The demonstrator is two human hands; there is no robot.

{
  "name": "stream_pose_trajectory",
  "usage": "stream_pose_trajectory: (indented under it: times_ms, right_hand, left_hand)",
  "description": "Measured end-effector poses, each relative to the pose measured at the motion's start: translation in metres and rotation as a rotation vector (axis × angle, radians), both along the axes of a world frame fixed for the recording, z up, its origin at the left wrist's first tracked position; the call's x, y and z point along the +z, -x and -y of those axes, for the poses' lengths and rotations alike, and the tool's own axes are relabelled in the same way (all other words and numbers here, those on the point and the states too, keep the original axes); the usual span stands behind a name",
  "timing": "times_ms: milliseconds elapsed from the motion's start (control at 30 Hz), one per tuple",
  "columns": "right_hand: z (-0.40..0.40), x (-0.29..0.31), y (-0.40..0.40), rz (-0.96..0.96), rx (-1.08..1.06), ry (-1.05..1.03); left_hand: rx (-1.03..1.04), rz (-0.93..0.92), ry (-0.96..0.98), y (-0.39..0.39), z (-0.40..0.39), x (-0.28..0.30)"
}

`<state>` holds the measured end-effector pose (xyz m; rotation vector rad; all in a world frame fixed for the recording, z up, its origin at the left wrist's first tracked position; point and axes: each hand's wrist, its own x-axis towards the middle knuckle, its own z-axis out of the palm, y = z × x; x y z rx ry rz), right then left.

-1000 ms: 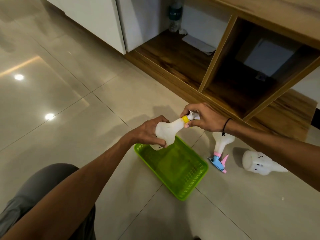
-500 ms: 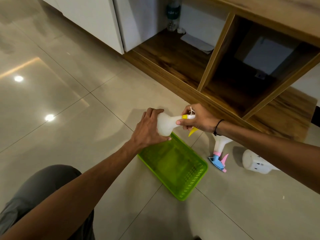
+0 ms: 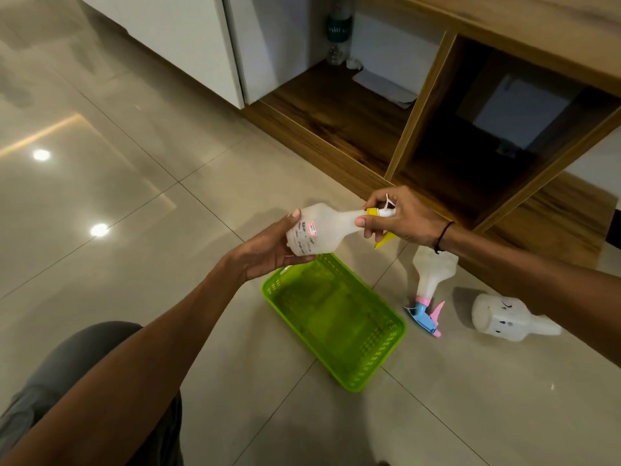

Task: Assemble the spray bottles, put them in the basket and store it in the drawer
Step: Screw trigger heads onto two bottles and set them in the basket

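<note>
A white spray bottle (image 3: 324, 232) lies sideways in the air above the green basket (image 3: 386, 356). My left hand (image 3: 268, 253) cups its base. My right hand (image 3: 400, 215) grips its yellow spray head (image 3: 381, 227) at the neck, with the yellow trigger pointing down. The basket sits on the tiled floor with nothing in it. To its right lies a second white bottle (image 3: 433, 267) with a pink and blue spray head (image 3: 425, 314). A third white bottle (image 3: 504, 317) without a head lies further right.
A low wooden cabinet has an open dark compartment (image 3: 477, 153) behind my right hand. A wooden shelf (image 3: 336, 105) to its left holds a water bottle (image 3: 337, 35) and papers. My knee (image 3: 84, 364) is at the lower left.
The bottle has turned in my hands so its label faces up. My left hand shifted from on top of the bottle's body to under its base. My right hand stays on the spray head.
</note>
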<state>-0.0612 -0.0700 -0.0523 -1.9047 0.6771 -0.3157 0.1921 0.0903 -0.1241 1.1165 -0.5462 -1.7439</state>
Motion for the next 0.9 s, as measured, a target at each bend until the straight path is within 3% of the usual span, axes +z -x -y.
stream_pose_trajectory:
  times_ms: [133,233,300,367,567,733,900]
  right_hand:
    - [0.002,-0.005,0.006,-0.002,-0.034,-0.061]
    - [-0.002,-0.006,0.004,0.010,-0.030,-0.020]
    - [-0.003,-0.005,0.002,0.011,-0.012,0.012]
    - [-0.004,-0.003,0.003,0.015,0.002,0.016]
    - [0.000,-0.002,0.010,0.018,0.010,0.017]
    - [-0.004,-0.003,0.005,0.005,0.041,0.067]
    - [0.001,-0.004,0.013,-0.018,0.009,-0.006]
  left_hand:
    - [0.050,0.070,0.220,-0.007,-0.001,0.002]
    - [0.051,0.009,0.081,-0.005,0.000,0.007]
    - [-0.004,0.070,-0.085,-0.003,0.001,0.012]
    - [-0.070,0.127,-0.115,-0.002,0.001,0.010]
    - [-0.026,0.050,0.174,-0.008,-0.002,-0.001]
    - [-0.173,0.044,-0.112,-0.003,-0.001,0.004]
    - [-0.006,0.131,0.198,-0.003,-0.002,-0.004]
